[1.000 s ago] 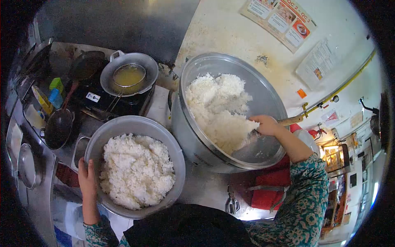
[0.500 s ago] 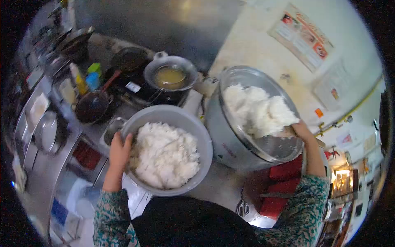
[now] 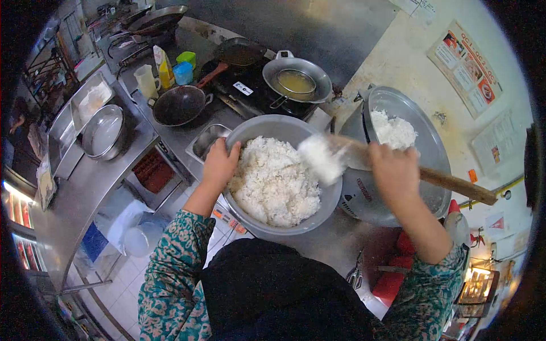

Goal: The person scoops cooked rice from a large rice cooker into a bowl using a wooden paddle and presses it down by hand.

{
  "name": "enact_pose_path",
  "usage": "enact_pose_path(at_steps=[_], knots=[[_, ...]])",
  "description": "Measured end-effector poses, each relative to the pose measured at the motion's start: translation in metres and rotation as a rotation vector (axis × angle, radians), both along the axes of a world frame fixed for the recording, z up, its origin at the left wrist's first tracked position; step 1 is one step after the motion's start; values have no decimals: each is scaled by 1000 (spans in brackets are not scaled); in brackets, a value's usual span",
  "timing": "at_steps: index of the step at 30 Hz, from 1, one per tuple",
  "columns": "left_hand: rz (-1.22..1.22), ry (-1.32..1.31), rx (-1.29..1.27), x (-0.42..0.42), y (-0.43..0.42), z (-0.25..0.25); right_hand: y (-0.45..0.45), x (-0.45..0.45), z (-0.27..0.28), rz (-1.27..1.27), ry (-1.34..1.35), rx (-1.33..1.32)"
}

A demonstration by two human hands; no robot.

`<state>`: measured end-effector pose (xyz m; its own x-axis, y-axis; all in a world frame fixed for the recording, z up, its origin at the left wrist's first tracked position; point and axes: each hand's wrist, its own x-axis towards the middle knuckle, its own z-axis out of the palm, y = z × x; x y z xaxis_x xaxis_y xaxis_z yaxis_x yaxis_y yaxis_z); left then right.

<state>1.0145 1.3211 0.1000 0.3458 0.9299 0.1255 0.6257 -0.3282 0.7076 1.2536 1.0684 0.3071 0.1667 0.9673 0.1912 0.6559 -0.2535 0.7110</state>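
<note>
My left hand (image 3: 219, 165) grips the left rim of a grey basin (image 3: 282, 124), thumb over the edge. White cooked rice (image 3: 273, 182) is heaped inside the basin. My right hand (image 3: 396, 173) is wrapped round a wooden paddle (image 3: 449, 183), its handle pointing right. A blurred clump of rice (image 3: 322, 159) is at the paddle's blade, over the basin's right side. Behind that hand, a large metal pot (image 3: 435, 133) leans at the right with more rice (image 3: 393, 129) in its far part.
Beyond the basin are a pan with a strainer (image 3: 297, 85) and a dark wok (image 3: 179, 106). A small steel container (image 3: 207, 140) stands by the basin's left rim. Farther left is a metal bowl (image 3: 104, 132). Tongs (image 3: 355, 275) lie near the counter's front.
My right hand has moved left out of the pot, bringing a paddle-load of rice over the basin. Less rice shows in the pot. My left hand stays on the basin; the view has shifted.
</note>
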Motion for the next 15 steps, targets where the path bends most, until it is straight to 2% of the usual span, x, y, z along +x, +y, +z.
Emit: enact_pose_path(at_steps=[1,3,7,10,12,13,15], knots=[[-6,-36,37,1,5,-11,1,-5,-9,5,-1,3],[1,-32,29,0,3,-8,3,-12,-17,177,93,-33],[-13,-29,2,-2,0,-1,-12,-2,16,247,98,-33],[-4,-44,15,-2,-2,2,-35,3,56,174,152,11],[-28,-32,-9,-5,-3,5,-54,9,86,149,10,222],[-42,-14,-27,-3,-3,6,-65,8,103,112,-22,233],[-40,-16,18,0,-1,1,-83,9,138,-123,-82,395]])
